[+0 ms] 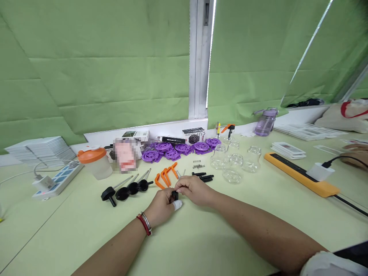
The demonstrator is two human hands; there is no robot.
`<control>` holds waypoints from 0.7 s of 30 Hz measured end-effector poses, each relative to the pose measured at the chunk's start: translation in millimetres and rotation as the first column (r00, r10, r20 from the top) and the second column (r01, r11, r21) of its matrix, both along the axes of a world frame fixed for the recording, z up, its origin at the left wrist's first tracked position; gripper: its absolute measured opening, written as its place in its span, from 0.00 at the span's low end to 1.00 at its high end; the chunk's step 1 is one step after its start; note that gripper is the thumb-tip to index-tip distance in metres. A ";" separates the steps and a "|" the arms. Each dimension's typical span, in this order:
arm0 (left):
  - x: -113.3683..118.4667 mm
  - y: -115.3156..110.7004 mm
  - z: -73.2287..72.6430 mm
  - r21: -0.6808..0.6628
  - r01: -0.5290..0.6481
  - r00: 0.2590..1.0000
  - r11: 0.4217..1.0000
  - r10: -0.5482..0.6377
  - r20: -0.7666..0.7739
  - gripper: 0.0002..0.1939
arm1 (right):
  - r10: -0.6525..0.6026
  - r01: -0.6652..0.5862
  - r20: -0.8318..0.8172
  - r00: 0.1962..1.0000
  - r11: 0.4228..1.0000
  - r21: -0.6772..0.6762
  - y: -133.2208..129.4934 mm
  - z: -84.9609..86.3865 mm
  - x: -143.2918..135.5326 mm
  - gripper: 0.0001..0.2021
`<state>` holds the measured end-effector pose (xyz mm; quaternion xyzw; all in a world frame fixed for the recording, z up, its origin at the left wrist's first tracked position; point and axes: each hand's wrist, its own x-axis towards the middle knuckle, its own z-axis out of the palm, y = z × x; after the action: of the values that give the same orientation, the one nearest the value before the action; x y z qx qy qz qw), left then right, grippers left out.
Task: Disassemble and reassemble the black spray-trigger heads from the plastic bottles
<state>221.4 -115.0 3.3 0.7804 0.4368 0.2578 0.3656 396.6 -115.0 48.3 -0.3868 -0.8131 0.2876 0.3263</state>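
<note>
My left hand (162, 205), a white wrap on its thumb, is closed around a small black plastic part (175, 195). Right above that part, the fingers of my right hand (193, 189) are pinched together; what they hold, if anything, is too small to make out. Just beyond my hands lie several orange angled handles (164, 177). To their left are several black round caps with metal rods (132, 188). Black cylindrical pieces (206, 177) lie behind my right hand, with small metal springs (199, 165) farther back.
Clear glass jars (232, 168) stand right of centre, and purple openwork discs (172, 150) are piled behind. An orange-lidded cup (94, 163) and a white power strip (59, 180) are at left. A yellow power strip (301, 174) lies at right, near another person's hand (356, 153).
</note>
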 end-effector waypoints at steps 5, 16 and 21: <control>0.2 0.3 -0.3 -0.006 -0.005 1.000 1.000 0.005 -0.006 0.10 | 0.009 -0.009 -0.008 1.000 1.000 0.011 -0.4 -1.7 -0.6 0.08; 0.7 -1.3 1.6 -0.058 -0.029 0.999 0.998 0.028 -0.016 0.12 | -0.430 0.361 0.276 0.860 0.893 0.267 77.2 -13.9 48.3 0.14; -0.6 -0.2 -1.1 -0.044 -0.019 1.000 0.999 0.018 -0.021 0.12 | -0.419 0.349 0.437 0.796 0.907 0.234 117.8 -25.8 71.3 0.17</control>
<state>220.7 -115.2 2.3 0.7706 0.4534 0.2437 0.3757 467.9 2.8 22.5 -0.5786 -0.7905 0.0525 0.1938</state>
